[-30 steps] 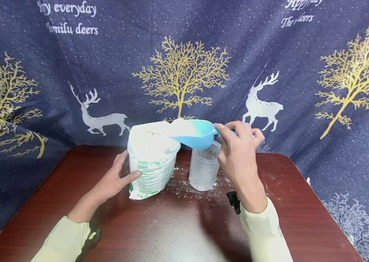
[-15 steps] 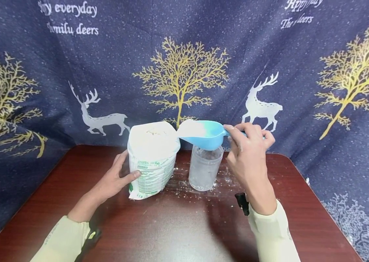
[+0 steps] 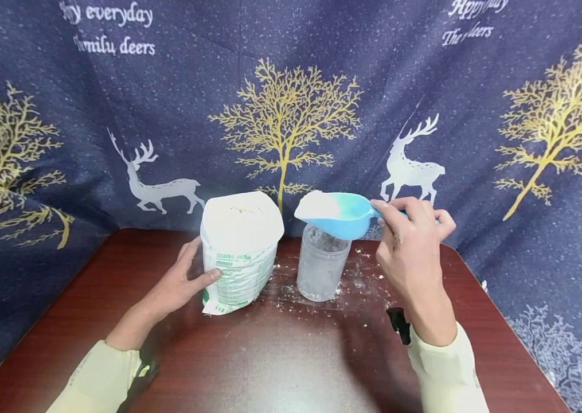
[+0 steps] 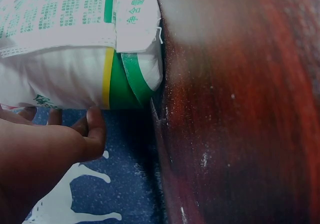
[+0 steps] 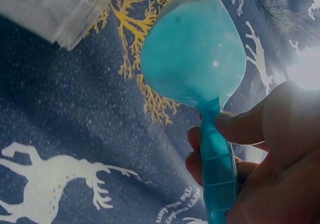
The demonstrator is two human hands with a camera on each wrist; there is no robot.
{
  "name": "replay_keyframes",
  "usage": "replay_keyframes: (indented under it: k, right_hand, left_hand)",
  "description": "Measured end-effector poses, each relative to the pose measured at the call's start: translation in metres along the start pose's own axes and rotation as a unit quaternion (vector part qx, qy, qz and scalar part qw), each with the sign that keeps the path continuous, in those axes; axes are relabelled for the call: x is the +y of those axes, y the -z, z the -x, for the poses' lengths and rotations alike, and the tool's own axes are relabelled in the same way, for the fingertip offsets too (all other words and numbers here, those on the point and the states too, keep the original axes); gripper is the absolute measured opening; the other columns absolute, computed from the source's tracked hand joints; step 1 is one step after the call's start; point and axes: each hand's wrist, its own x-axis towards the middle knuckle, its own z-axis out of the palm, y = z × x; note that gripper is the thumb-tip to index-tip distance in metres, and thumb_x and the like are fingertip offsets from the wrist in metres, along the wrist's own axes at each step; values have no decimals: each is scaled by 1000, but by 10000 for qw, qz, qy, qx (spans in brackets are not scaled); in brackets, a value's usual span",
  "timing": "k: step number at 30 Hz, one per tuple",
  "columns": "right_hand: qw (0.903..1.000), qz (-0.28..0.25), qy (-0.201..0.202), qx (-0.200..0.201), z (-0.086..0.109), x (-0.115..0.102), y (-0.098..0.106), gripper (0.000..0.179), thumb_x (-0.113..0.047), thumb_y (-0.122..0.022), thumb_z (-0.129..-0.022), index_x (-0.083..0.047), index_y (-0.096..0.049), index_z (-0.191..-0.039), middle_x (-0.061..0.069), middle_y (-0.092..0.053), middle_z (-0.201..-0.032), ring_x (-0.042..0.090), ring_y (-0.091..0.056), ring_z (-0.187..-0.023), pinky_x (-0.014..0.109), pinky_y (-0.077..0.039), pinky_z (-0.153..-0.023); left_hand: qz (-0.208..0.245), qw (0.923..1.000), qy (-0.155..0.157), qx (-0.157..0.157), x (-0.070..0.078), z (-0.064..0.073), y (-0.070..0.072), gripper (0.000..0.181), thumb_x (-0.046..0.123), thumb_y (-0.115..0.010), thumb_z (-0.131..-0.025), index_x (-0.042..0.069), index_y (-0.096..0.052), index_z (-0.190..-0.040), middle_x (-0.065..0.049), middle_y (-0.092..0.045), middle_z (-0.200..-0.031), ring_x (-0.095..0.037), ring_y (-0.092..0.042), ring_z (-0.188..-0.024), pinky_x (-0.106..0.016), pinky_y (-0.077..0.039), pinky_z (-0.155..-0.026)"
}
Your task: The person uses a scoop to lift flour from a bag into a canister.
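Note:
A light-blue scoop (image 3: 351,215), heaped with white powder (image 3: 317,205), hangs level over the mouth of a clear plastic jar (image 3: 323,269). My right hand (image 3: 413,252) grips its handle (image 5: 218,169), the thumb lying along the top. The jar stands upright on the table, its wall clouded with powder. To its left stands an open white bag (image 3: 241,252) with green print, full of white powder. My left hand (image 3: 179,284) holds the bag's left side, thumb on the front. In the left wrist view, bent fingers (image 4: 95,126) touch the bag.
White powder is spilled on the brown table (image 3: 270,355) around the jar's base. Close behind the table hangs a dark blue cloth (image 3: 177,115) with gold trees and white deer.
My right hand has moved the filled scoop rightward, from above the bag's edge to over the jar. The left hand, bag and jar have stayed in place.

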Motion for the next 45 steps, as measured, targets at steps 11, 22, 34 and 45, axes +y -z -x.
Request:
replay_keyframes:
  k: [11,22,34,45]
  right_hand:
    - [9999,142,-16,-11,3,12,15,33,9,-61,-89,-4,-82,-111,20,-66,-94,47,-52,-87,69,-20,-94]
    - [9993,285,3,-252,5,17,23,29,5,-64,-91,-4,-82,-112,20,-66,-94,47,-52,-87,69,-19,-94]
    - [9978,427,96,-494,9,24,29,30,4,-60,-93,-3,-81,-112,20,-66,-94,47,-53,-89,71,-20,-96]
    - [9964,484,194,-669,9,25,31,34,7,-56,-93,-4,-82,-111,17,-66,-92,43,-54,-87,70,-23,-95]
  left_hand:
    - [3,10000,-1,-17,2,0,0,97,36,-72,-102,24,-6,-172,-17,-20,-164,-51,-35,-150,-71,-31,-117]
    - [-65,10000,32,-23,1,1,0,97,37,-72,-102,25,-6,-172,-17,-20,-164,-51,-37,-148,-72,-33,-116]
    - [-93,10000,9,-8,1,0,1,97,36,-73,-102,25,-7,-172,-16,-20,-165,-49,-35,-149,-72,-32,-117]
    - [-70,10000,-58,-3,1,0,0,95,36,-71,-103,24,-7,-172,-17,-20,-164,-51,-37,-149,-70,-33,-117]
